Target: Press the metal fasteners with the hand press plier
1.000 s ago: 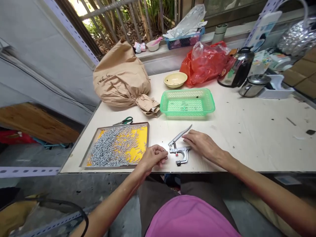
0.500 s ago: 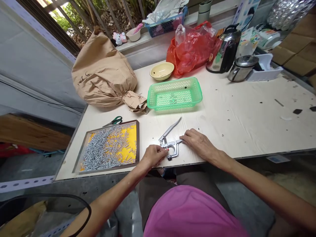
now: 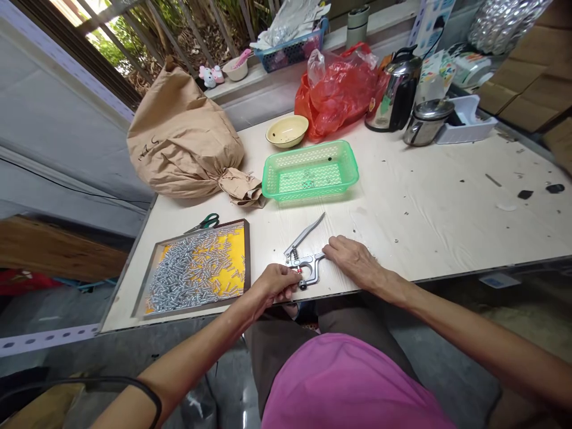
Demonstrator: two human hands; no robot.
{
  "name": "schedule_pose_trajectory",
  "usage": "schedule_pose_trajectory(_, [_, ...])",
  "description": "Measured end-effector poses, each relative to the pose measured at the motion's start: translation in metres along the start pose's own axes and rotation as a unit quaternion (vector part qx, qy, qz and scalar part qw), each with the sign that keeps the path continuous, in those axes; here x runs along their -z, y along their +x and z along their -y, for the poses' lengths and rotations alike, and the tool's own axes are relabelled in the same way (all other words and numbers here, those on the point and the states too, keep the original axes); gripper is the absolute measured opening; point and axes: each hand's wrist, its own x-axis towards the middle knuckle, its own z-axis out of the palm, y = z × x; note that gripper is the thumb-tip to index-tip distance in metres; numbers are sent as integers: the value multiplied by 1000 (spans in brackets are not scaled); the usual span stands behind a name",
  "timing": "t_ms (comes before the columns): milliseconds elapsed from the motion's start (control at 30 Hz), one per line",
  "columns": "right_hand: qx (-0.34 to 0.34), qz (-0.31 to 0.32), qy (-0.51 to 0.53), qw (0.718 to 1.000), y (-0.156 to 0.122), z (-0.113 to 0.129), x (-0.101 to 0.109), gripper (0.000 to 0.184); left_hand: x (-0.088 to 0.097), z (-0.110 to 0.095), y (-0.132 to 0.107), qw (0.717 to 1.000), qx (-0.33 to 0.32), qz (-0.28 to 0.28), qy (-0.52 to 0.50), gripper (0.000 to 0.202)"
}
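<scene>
Metal snap pliers [image 3: 304, 253] lie on the pale table [image 3: 438, 214] near its front edge, their upper handle raised. My left hand [image 3: 272, 285] is pinched at the pliers' jaw, its fingertips closed on something too small to make out. My right hand [image 3: 353, 261] rests curled over the lower handle, holding the pliers down. To the left sits a brown-framed tray [image 3: 247, 253] with a yellow bottom, heaped with several small silver metal pieces [image 3: 187, 271].
A green plastic basket [image 3: 310, 171] holding a few small parts stands behind the pliers. Green-handled scissors [image 3: 203, 223] lie above the tray. A tied brown paper sack [image 3: 185, 140], yellow bowl [image 3: 286, 130], red plastic bag [image 3: 344, 89] and kettle [image 3: 395, 92] crowd the back.
My left hand has moved right from beside the pliers to pinch at their jaw. My right hand has settled onto the lower handle. The camera has tilted and shifted.
</scene>
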Motion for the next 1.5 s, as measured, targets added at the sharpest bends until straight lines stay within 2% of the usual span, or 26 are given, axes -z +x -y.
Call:
schedule_pose_trajectory(167, [-7,36,8,999,1,-2,5,20,0,-2,0,1000,18,-1,0,34])
schedule_pose_trajectory(233, [-16,62,34,997,7,-6,8,19,0,-4,-1,1000,24,1,9,32])
schedule_pose_trajectory(300, [-15,64,43,997,18,-11,10,18,0,-6,-2,1000,27,1,13,31])
schedule_pose_trajectory(433, [40,10,-32,999,52,-24,0,19,-4,-7,-3,999,33,2,20,33])
schedule_pose_trajectory(567, [104,12,-77,992,72,-33,-15,19,-13,-6,-8,999,37,-13,16,32])
schedule_pose_trajectory(667, [110,5,-76,991,63,-38,-19,21,-19,-5,-12,999,37,-28,7,30])
schedule_pose_trajectory(867, [40,-14,-54,998,33,-44,-16,22,-20,-8,-9,998,47,-14,28,26])
schedule_pose_trajectory(1167, [11,19,-29,999,36,-46,-13,21,-19,-15,-6,997,45,11,55,34])
schedule_pose_trajectory(1300, [13,41,15,999,33,-46,-4,22,-19,-16,-8,997,46,7,58,34])
schedule_pose_trajectory(1367, [38,50,55,997,27,-47,4,34,-19,-16,-7,997,51,11,58,36])
schedule_pose_trajectory(1500, [81,71,113,988,15,-48,17,76,-17,-16,-6,997,58,20,56,38])
